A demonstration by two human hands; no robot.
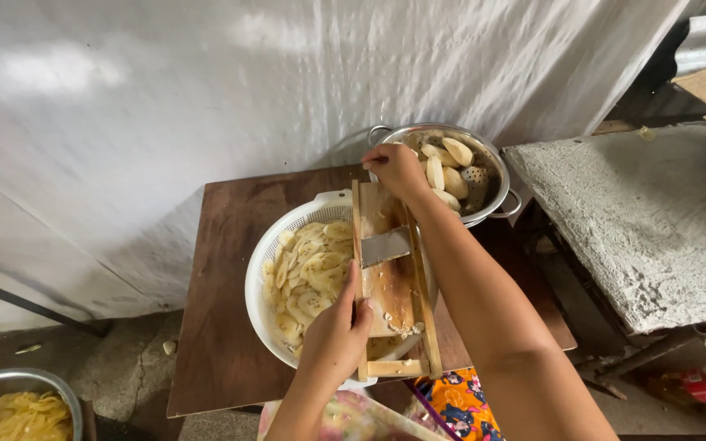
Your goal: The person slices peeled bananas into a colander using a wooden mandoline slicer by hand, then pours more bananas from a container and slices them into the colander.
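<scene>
Your left hand (335, 333) clamps its grip on the near end of the wooden slicer (390, 282), which lies across a white colander (265, 269) of banana slices (312, 273) on the worktop (222, 327). Your right hand (394, 167) reaches into the steel colander (492, 175) of peeled bananas (444, 171); whether its grip is closed cannot be told.

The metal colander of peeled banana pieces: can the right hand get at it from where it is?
Probably yes. The right hand is at the top of the wooden slicer, right beside the metal colander, whose top is open, with nothing between them.
</scene>
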